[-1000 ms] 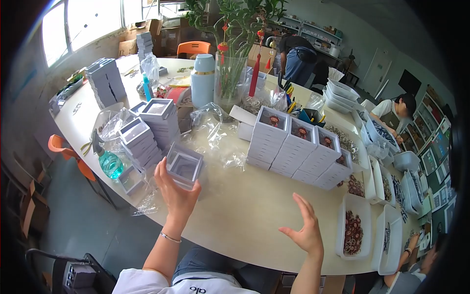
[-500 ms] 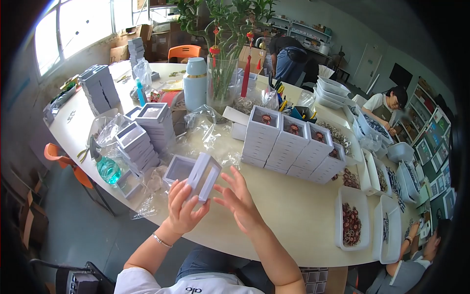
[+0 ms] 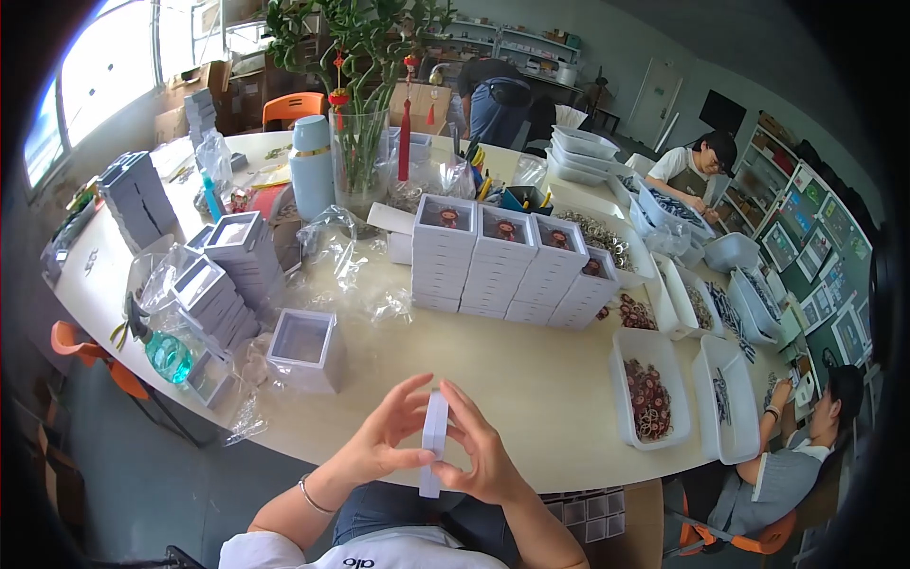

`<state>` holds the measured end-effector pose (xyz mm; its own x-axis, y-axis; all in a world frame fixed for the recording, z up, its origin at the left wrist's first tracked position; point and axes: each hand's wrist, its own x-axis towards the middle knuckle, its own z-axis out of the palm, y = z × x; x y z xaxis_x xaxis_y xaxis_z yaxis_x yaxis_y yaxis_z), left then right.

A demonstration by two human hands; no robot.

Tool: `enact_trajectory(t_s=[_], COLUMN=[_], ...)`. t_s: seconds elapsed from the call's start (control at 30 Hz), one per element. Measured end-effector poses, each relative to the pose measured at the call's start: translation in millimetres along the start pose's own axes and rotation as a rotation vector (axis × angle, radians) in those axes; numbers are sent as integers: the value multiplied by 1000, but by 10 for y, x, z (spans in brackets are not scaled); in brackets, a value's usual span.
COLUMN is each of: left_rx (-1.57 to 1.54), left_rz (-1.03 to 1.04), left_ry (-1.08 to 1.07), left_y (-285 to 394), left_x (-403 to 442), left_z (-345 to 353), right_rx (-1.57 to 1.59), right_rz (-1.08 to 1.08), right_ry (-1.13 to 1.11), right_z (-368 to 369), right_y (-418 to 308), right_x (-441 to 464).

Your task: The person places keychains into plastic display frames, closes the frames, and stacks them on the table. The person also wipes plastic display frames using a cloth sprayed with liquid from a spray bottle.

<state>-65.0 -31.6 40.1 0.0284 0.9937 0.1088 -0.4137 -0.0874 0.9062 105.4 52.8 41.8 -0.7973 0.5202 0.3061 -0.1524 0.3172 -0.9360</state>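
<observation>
Between both hands, near the table's front edge, a thin pale lilac gift box (image 3: 434,444) stands edge-on to me. My left hand (image 3: 381,438) grips its left side with thumb and fingers. From the other side my right hand (image 3: 485,455) holds it too, thumb low and fingers near the top. Its window face is turned out of sight. Ahead and to the left sits a small pile of like boxes (image 3: 305,351) with a clear window on top. Stacked boxes (image 3: 502,256) with red-brown figure charms under their windows stand farther ahead.
More box stacks (image 3: 213,294), a spray bottle (image 3: 166,356) and crumpled plastic film (image 3: 336,256) lie left. A vase (image 3: 360,166) and blue flask (image 3: 311,171) stand behind. At right are bins of keychains (image 3: 649,403) and a seated person (image 3: 782,474); others work farther back.
My right hand, open beside the box before, now grips it together with my left. The box has moved away from the pile and turned edge-on. My view has swung right.
</observation>
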Motion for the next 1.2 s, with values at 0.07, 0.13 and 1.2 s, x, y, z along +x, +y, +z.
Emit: enact_trajectory(t_s=[0.07,0.13,1.2], left_rx=[39,97,-10], left_rz=[-98,-159,-277], left_ry=[-47,-105,-35], left_y=[-50,-85,-377], left_x=[21,38,103], left_z=[104,198,439], right_rx=[-85,-127,520], right_rz=[7,6,398], right_ry=[16,-17,-322], right_z=[-77,-173,-831], right_y=[44,16,-19], right_x=[-227,-397,-483])
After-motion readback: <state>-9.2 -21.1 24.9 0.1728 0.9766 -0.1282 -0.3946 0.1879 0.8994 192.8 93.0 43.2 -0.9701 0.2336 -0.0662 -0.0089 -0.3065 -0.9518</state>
